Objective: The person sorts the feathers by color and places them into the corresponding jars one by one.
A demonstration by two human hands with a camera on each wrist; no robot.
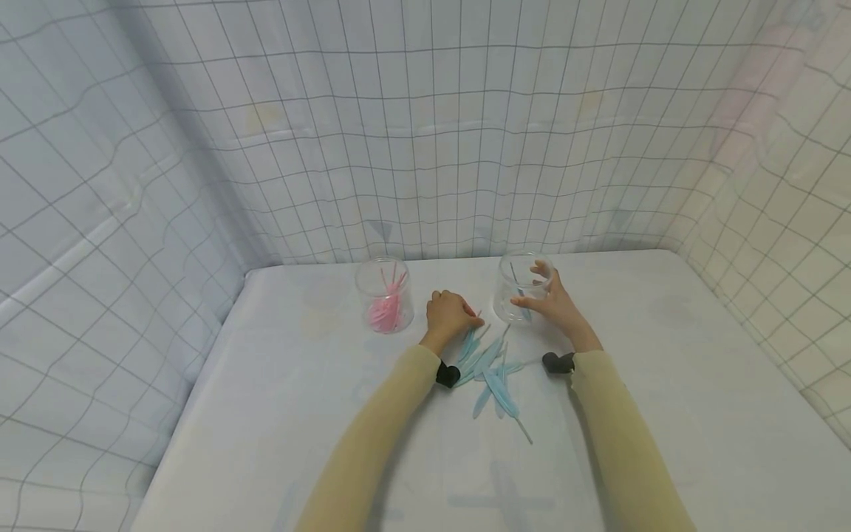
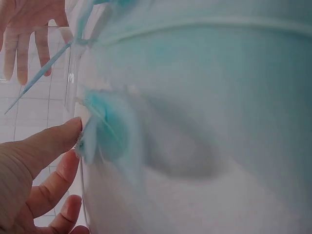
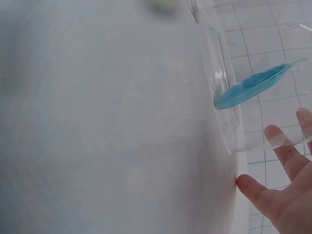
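Several light blue feathers (image 1: 495, 384) lie in a loose pile on the white table. My left hand (image 1: 450, 316) is low over the pile's far end, its thumb and forefinger pinching the edge of a blue feather (image 2: 109, 126) that is partly blurred. Right of that hand stands a clear jar (image 1: 508, 303); one blue feather (image 3: 256, 87) leans inside it. At the jar's right side my right hand (image 1: 552, 299) has its fingers spread. The right wrist view shows fingertips through the jar's edge and the thumb (image 3: 256, 192) beside it; firm contact cannot be made out.
A second clear jar (image 1: 364, 303), left of my left hand, holds pink feathers (image 1: 387, 310). White cloth with dark grid lines (image 1: 425, 148) hangs behind the table (image 1: 299, 414) and along both sides. A black heart-shaped piece sits at each wrist.
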